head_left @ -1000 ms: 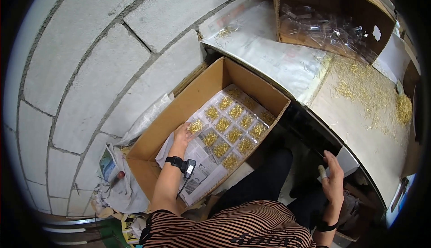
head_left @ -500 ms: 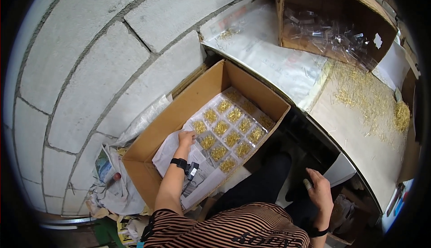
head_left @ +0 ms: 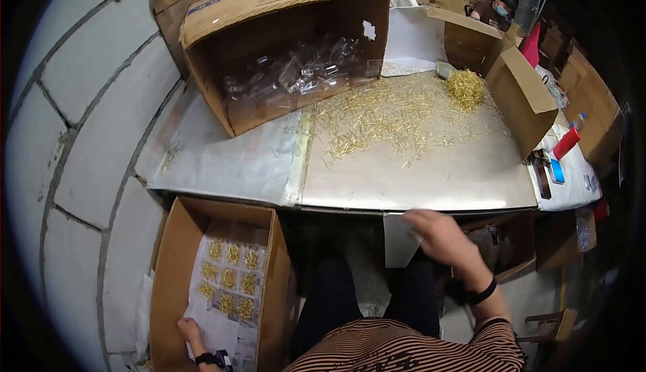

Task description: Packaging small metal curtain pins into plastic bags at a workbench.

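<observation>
Two hands, one sheet each

Right hand (head_left: 441, 237), grip closed on a white sheet (head_left: 398, 241) below the worktop (head_left: 417, 183) edge; left hand (head_left: 190, 333) lies flat on the paper in the floor box (head_left: 171, 271), beside gold packets (head_left: 230, 278).

Brown carton (head_left: 222, 318) on floor, left of counter (head_left: 417, 177): holds clear packets of gold pieces (head_left: 232, 278). Second brown carton (head_left: 282, 42) tipped sideways on counter, holding clear packets. Smaller open carton (head_left: 521, 96) at counter's right.
</observation>
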### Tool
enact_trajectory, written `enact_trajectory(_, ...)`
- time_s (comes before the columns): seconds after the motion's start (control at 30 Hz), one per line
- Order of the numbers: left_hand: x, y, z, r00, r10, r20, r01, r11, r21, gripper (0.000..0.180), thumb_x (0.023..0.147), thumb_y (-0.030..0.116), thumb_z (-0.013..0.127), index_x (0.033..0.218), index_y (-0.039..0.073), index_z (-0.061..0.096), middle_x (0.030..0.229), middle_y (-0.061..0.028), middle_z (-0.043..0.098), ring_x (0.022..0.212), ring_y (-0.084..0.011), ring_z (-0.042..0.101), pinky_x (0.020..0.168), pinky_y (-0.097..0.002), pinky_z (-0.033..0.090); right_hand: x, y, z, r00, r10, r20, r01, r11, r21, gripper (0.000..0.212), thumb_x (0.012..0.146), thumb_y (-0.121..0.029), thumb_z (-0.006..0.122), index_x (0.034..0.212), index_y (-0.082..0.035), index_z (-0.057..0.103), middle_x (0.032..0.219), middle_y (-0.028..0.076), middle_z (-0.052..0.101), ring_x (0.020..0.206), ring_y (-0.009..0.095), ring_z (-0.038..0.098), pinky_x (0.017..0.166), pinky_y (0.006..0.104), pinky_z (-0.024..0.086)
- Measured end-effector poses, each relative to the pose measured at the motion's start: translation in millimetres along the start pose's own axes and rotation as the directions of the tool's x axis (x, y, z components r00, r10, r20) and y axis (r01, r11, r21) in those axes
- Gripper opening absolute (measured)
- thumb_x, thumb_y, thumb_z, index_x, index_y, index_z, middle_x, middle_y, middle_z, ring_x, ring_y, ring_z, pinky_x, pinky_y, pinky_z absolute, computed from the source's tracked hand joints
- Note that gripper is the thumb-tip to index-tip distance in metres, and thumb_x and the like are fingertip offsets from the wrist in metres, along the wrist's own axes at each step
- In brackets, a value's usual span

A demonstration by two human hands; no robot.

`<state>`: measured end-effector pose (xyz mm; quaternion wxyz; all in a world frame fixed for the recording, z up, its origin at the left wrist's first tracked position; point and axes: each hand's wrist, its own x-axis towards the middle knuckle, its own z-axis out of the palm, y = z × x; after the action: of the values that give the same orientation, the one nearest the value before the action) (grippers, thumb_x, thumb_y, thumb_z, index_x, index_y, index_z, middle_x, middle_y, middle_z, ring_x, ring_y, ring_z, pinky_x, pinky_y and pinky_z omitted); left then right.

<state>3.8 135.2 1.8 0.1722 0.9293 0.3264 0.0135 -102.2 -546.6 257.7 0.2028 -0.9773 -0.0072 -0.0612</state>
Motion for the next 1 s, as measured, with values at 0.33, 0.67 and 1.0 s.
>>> enact_trajectory(0.33, -81.3, 409.1, -61.8, 0.61, 0.792, -0.029, -0.564, 0.409, -0.717, 0.012, 0.086, 0.005, 0.06, 0.092, -0.005, 0.062, 0.08, -0.0059, 0.063, 0.077, -0.0107, 0.057, 0.07, -0.0263, 0.047, 182.8, 162.9, -5.5, 0.875, 0.426, 0.227, -0.322, 0.865, -0.385, 0.06, 0.09, -0.037, 0.048, 0.14, -0.007, 0.034, 0.141, 0.024, 0.035, 0.126, 0.036, 0.043, 0.101, 0.0437, 0.039)
enact_trajectory(0.67, -77.5, 699.7, -13.5, 0.424, 0.747, -0.512, -0.897, 0.426, -0.12, 0.021, 0.084, 0.021, 0.062, 0.097, 0.005, 0.064, 0.112, -0.011, 0.058, 0.116, -0.0325, 0.048, 0.099, -0.0461, 0.037, 81.2, 156.5, -26.7, 0.958, 0.062, 0.28, -0.073, 0.997, 0.028, 0.049, 0.089, -0.013, 0.051, 0.136, -0.007, 0.042, 0.146, 0.02, 0.03, 0.135, 0.034, 0.032, 0.109, 0.0393, 0.031)
enact_trajectory(1.0, -89.7, 698.7, -11.3, 0.556, 0.725, -0.408, -0.69, 0.128, -0.713, 0.012, 0.083, 0.011, 0.061, 0.086, 0.0, 0.067, 0.076, -0.0091, 0.067, 0.067, -0.0208, 0.065, 0.063, -0.0305, 0.052, -0.1, 242.8, 1.5, 0.652, 0.671, -0.354, -0.539, 0.738, 0.406, 0.055, 0.096, -0.027, 0.043, 0.14, 0.004, 0.03, 0.148, 0.022, 0.027, 0.139, 0.032, 0.024, 0.114, 0.0368, 0.016)
